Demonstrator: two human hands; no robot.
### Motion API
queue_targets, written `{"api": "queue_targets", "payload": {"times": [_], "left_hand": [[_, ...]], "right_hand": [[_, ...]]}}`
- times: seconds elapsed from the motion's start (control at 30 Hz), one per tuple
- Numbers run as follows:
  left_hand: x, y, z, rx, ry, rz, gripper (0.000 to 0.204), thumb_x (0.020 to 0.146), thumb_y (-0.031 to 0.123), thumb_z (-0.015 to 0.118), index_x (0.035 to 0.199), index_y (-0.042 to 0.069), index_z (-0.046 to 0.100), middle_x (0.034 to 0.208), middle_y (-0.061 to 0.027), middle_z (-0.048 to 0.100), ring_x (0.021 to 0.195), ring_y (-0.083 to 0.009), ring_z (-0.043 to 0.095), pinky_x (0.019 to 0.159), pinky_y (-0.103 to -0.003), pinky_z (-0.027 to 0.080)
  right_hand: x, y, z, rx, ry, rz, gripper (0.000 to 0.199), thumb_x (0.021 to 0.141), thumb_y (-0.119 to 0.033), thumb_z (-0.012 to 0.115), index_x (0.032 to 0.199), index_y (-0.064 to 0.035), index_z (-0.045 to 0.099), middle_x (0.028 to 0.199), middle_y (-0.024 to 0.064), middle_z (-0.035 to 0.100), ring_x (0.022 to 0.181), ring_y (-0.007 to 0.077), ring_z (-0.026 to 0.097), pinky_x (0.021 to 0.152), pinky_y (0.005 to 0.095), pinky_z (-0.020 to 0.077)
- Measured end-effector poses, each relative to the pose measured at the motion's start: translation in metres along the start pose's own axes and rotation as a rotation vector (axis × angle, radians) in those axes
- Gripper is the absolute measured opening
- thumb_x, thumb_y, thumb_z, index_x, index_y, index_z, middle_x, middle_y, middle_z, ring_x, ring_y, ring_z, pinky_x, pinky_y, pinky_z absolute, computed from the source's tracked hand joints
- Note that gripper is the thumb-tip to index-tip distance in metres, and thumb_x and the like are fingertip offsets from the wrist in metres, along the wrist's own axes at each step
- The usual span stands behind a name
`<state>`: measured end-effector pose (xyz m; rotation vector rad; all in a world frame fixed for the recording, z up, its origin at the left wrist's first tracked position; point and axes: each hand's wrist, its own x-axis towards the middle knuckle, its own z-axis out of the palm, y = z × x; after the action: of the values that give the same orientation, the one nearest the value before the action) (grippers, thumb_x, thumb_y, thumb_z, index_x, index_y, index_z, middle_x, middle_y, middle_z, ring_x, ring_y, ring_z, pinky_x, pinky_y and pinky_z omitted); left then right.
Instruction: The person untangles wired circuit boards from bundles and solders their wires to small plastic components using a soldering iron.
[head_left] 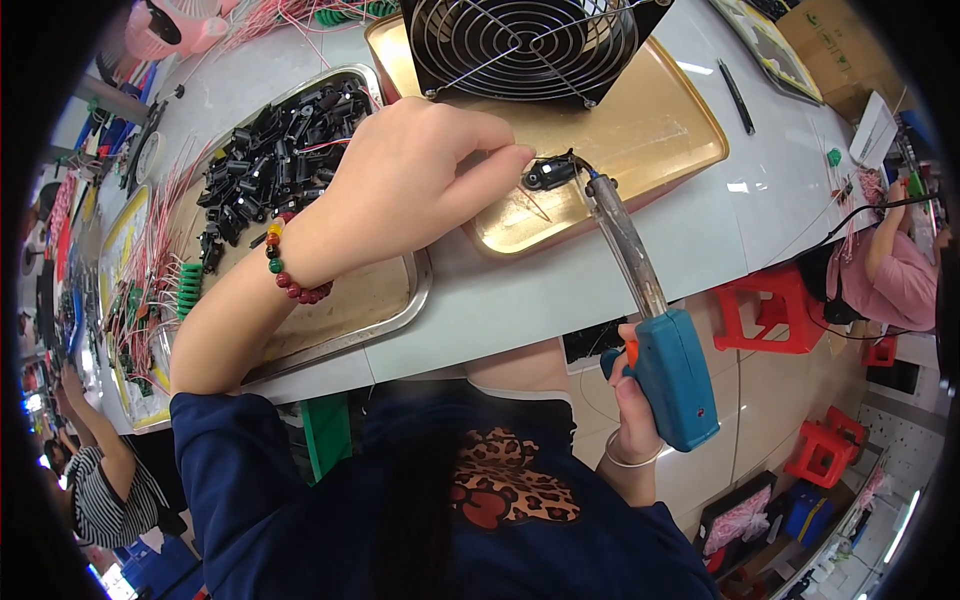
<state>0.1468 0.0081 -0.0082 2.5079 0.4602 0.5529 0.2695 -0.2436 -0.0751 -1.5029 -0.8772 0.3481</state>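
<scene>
My right hand (pixel 638 425) grips the handle of a teal soldering gun (pixel 680 385), with an orange trigger under the fingers. The gun's long metal barrel points up and away, and its tip reaches a small black plastic part (pixel 550 173) on a gold tray (pixel 640 130). Over the tray's left side is my left hand (pixel 420 170), thumb and forefinger pinched together right beside that part. A thin wire seems to run between the pinch and the part; what the fingertips hold is mostly hidden. A thin reddish wire (pixel 535 205) lies below the part.
A black fan with a wire guard (pixel 530 45) stands at the tray's far side. On the left, a metal tray (pixel 400 315) holds many black parts (pixel 290 140); beyond it are red and white wires (pixel 165 240). A black pen (pixel 736 97) lies right. Red stools (pixel 770 310) and other people are around.
</scene>
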Motion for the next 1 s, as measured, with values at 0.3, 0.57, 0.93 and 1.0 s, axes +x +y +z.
{"api": "queue_targets", "payload": {"times": [0.3, 0.57, 0.93, 1.0], "left_hand": [[0.000, -0.001, -0.002, 0.012, -0.021, -0.008, 0.031, 0.089, 0.020, 0.055, 0.067, -0.002, 0.060, 0.055, -0.0122, 0.055, 0.045, -0.0228, 0.050, 0.046, -0.029, 0.039], [0.000, -0.001, -0.001, 0.014, -0.019, -0.005, 0.031, 0.089, 0.021, 0.054, 0.068, -0.001, 0.061, 0.056, -0.0114, 0.057, 0.046, -0.0224, 0.052, 0.047, -0.029, 0.040], [0.000, -0.003, -0.002, 0.089, 0.068, 0.110, 0.020, 0.084, 0.017, 0.060, 0.076, -0.001, 0.062, 0.066, -0.0116, 0.058, 0.054, -0.0228, 0.055, 0.050, -0.029, 0.041], [-0.001, -0.001, 0.000, 0.251, 0.261, 0.209, 0.013, 0.077, 0.014, 0.066, 0.087, 0.004, 0.064, 0.080, -0.0073, 0.058, 0.072, -0.0233, 0.056, 0.064, -0.032, 0.043]], "right_hand": [[-0.002, 0.001, 0.000, 0.160, 0.022, -0.025, 0.044, 0.074, -0.019, 0.065, 0.107, 0.0082, 0.055, 0.102, 0.0176, 0.058, 0.062, 0.0143, 0.053, 0.053, 0.0227, 0.0414], [-0.007, 0.008, -0.005, 0.142, -0.027, -0.035, 0.048, 0.075, -0.014, 0.056, 0.116, 0.0084, 0.049, 0.108, 0.0201, 0.055, 0.065, 0.0159, 0.051, 0.054, 0.0234, 0.0410], [-0.012, 0.007, -0.008, 0.331, 0.113, 0.062, 0.055, 0.069, -0.018, 0.077, 0.111, 0.0088, 0.053, 0.102, 0.0198, 0.062, 0.072, 0.0128, 0.056, 0.060, 0.0216, 0.0455], [-0.013, 0.007, -0.009, 0.317, 0.095, 0.074, 0.053, 0.070, -0.017, 0.076, 0.111, 0.0083, 0.053, 0.103, 0.0199, 0.062, 0.072, 0.0132, 0.056, 0.060, 0.0217, 0.0453]]}}
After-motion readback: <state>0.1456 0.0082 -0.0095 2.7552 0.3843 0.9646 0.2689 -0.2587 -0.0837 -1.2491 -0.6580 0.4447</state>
